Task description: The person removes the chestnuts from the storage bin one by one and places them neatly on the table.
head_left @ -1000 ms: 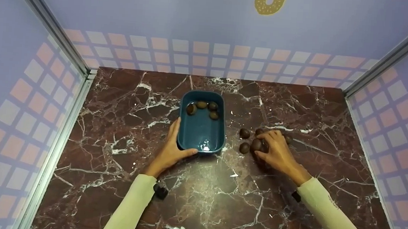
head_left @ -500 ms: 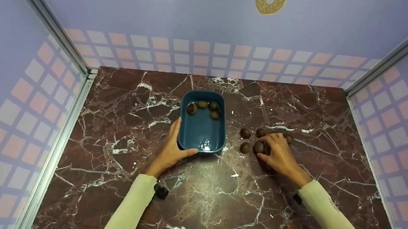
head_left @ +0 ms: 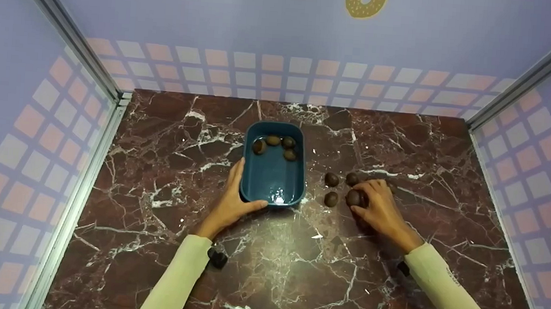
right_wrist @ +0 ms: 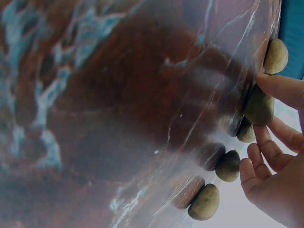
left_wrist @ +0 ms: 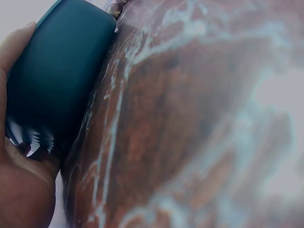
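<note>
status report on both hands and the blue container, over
Left hand grips blue container by near-left corner. Right hand pinches brown egg-shaped piece. Loose pieces lie between right hand and blue container.

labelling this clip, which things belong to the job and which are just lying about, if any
Likely in the job:
teal tub, held by the left hand
brown egg-shaped piece, perhaps fruit, pinched by the right hand
similar pieces in tub
loose pieces on tabletop

Surroundings; no strays seen:
doughnut print
checked wall

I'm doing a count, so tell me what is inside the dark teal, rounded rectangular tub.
The dark teal tub visibly holds four small, brown, roundish objects toward its far end; what lies directly beneath them is covered.
</note>
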`<state>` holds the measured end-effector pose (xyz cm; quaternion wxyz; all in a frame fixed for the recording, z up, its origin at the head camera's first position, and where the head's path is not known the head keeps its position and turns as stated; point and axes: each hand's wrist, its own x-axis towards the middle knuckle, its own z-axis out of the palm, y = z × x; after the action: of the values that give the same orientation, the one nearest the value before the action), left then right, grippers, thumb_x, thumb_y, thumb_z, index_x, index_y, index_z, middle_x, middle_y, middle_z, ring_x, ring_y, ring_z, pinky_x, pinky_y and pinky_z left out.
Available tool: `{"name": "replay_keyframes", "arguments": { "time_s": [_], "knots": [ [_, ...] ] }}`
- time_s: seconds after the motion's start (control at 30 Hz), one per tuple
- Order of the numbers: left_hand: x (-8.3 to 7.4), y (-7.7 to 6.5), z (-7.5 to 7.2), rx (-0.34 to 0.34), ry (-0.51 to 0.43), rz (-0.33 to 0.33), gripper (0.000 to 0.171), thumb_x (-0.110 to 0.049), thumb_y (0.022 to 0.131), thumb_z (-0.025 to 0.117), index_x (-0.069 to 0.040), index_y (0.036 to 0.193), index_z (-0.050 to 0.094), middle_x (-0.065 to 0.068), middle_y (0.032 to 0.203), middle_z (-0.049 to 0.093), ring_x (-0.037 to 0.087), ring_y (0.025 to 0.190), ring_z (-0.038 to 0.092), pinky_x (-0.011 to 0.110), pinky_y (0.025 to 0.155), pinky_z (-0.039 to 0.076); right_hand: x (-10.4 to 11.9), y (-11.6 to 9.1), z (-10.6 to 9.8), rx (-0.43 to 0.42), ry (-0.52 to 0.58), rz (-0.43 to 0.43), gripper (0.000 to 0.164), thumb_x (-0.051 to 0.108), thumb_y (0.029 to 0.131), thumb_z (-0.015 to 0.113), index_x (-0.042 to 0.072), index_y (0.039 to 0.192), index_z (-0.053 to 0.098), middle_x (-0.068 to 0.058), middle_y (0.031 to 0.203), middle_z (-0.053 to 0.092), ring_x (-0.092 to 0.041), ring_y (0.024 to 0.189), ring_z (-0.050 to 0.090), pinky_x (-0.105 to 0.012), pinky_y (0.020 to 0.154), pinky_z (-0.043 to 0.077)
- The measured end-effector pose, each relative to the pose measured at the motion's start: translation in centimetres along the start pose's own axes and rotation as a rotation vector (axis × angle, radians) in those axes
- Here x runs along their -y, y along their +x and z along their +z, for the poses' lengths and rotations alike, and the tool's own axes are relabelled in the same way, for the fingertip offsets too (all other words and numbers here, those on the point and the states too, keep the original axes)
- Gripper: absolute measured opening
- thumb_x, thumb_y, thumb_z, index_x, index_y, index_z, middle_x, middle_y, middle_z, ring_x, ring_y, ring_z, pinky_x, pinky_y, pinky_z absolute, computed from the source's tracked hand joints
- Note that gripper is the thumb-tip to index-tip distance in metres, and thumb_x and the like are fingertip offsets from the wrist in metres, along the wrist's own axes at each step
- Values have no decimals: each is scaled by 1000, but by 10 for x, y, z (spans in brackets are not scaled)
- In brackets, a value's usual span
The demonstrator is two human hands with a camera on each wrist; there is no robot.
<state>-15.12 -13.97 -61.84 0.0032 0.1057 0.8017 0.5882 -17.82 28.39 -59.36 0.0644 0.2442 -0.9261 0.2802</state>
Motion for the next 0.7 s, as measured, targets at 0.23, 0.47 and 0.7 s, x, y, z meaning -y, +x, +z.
{"name": "replay_keyframes", "arguments": {
  "time_s": [0.23, 0.47, 0.7],
  "knots": [
    [-1, -1, -1, 10, 3, -8, 128, -36, 73, 92, -21, 165, 3, 21, 166, 1, 34, 153, 6, 66, 115, 17, 0, 8, -9, -8, -3, -54, 50, 18, 73, 92, 1, 114, 70, -14, 110, 63, -36, 105, 48, -54, 92, 33],
    [-1, 0, 0, -7, 13, 5, 127, -35, 73, 92, -22, 165, 5, 20, 167, 3, 34, 152, 7, 65, 116, 15, 9, 25, -17, -20, 40, -86, 50, 22, 75, 91, -1, 114, 71, -16, 110, 65, -35, 103, 48, -51, 90, 34],
    [-2, 0, 0, -4, 18, 6, 130, -39, 71, 93, -21, 165, 4, 11, 168, 5, 33, 152, 11, 62, 117, 16, 22, 45, -14, -42, 48, -107, 49, 21, 73, 90, 2, 114, 70, -12, 109, 64, -34, 104, 49, -50, 90, 36]
  ]
}}
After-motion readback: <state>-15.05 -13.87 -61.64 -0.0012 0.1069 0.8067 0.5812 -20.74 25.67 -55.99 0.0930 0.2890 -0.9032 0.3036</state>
